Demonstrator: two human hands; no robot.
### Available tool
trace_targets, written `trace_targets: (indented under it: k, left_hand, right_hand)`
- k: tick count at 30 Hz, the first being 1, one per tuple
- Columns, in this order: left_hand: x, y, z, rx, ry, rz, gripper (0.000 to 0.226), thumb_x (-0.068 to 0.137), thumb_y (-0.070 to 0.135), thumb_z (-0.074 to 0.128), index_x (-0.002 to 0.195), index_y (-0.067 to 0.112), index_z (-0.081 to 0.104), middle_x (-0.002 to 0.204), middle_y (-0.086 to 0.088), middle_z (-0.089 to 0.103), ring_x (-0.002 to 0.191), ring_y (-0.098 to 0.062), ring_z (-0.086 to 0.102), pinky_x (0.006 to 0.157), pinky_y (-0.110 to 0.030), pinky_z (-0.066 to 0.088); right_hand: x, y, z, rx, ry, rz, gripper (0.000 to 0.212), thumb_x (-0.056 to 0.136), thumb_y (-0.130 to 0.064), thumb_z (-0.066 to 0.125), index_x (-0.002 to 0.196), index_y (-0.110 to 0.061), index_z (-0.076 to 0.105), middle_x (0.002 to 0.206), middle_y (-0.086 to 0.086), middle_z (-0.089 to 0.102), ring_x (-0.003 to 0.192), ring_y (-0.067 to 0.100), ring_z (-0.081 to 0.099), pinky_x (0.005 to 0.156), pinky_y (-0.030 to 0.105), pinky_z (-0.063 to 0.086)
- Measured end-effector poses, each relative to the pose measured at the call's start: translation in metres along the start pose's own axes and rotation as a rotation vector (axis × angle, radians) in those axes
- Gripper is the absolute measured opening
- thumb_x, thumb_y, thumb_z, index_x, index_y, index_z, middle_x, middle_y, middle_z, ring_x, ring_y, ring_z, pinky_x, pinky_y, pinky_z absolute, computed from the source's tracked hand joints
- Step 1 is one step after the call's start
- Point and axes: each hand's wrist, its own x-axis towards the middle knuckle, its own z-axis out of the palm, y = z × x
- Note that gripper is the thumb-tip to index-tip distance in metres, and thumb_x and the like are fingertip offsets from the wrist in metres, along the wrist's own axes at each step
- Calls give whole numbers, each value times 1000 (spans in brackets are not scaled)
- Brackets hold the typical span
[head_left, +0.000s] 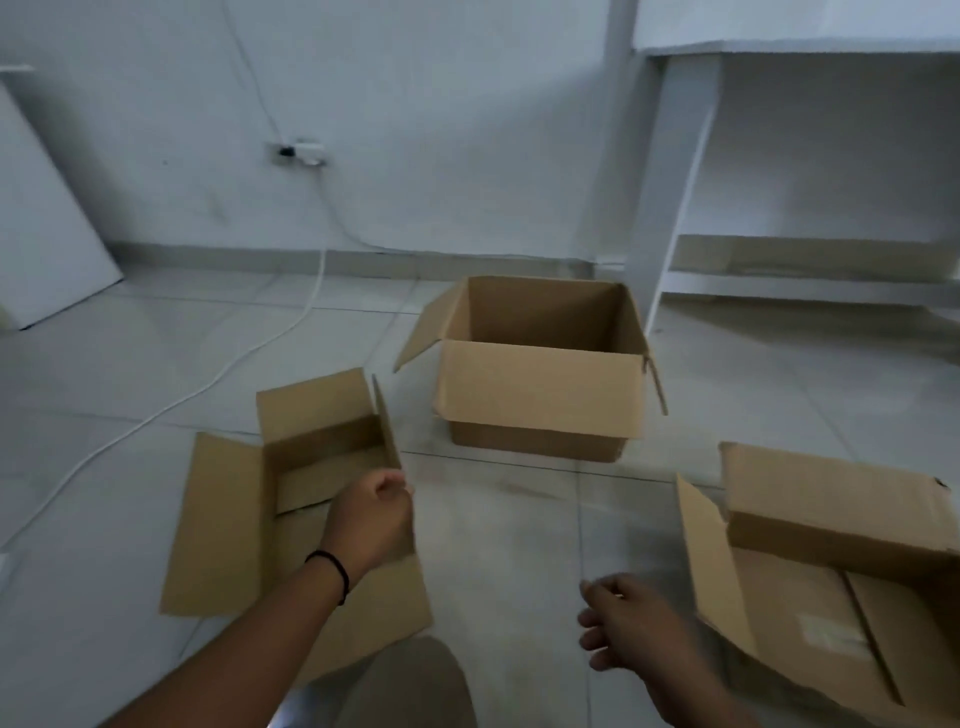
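Three open cardboard boxes stand on the tiled floor. The small left box (228, 525) has its flaps spread, and its right flap stands upright. My left hand (371, 519), with a black band on the wrist, has its fingers curled round the near end of that upright flap. Further back in the middle stands the larger box (540, 389), which looks empty inside. At the right edge the third box (810, 618) lies with its flaps open. My right hand (634, 629) hovers over the floor just left of it, fingers loosely curled, holding nothing.
A white cable (270, 343) runs from a wall socket (298, 153) across the floor behind the left box. A white desk (670, 208) with a low shelf stands at the back right. A white board (47, 234) leans at the left. My knee (410, 686) is at the bottom.
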Motion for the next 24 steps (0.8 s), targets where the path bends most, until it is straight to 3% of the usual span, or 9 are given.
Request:
trace_targets:
  k: [5,10,15,17,20,24]
  left_hand:
    - [19,-53,-70,73,180,-93,34,88,20,57,120,10,62,122,-7,62,115,-25,56,94,-33,44]
    - [36,-110,-119,200,253,-200,45,85,17,61,128,6,55,137,-15,53,124,-31,50,100,-37,41]
    - [64,-173,-149,233,224,-420,73,68,38,68,133,11,50,132,-19,52,112,-35,56,94,-45,50]
    - [73,-193,-155,179,236,-499,78,61,43,68,129,11,51,128,-20,52,107,-36,57,91,-41,51]
    - [83,-206,-157,66,217,-580,99,57,39,71,141,4,34,140,-22,43,123,-38,48,100,-44,45]
    - [99,-235,-155,-98,182,-589,85,54,39,73,129,5,50,121,-14,62,106,-32,60,95,-45,50]
  right_hand:
    - [9,-21,75,-362,-7,-168,23,85,-33,60,94,-12,65,88,9,70,75,22,65,68,35,56]
    - [21,-35,128,-608,-78,-300,32,90,-35,53,113,-16,62,102,1,63,81,10,52,68,19,38]
    - [39,-43,163,-689,-118,-335,40,92,-33,52,129,-18,55,128,2,61,108,14,58,92,22,41]
    - [48,-46,174,-718,-134,-346,43,92,-34,51,132,-19,52,134,2,57,116,14,57,98,24,41]
    - [61,-52,187,-739,-164,-358,46,94,-34,49,137,-18,47,142,2,50,126,16,50,105,27,37]
    - [79,-58,202,-760,-185,-365,51,95,-35,45,142,-15,39,149,2,40,135,17,41,113,31,31]
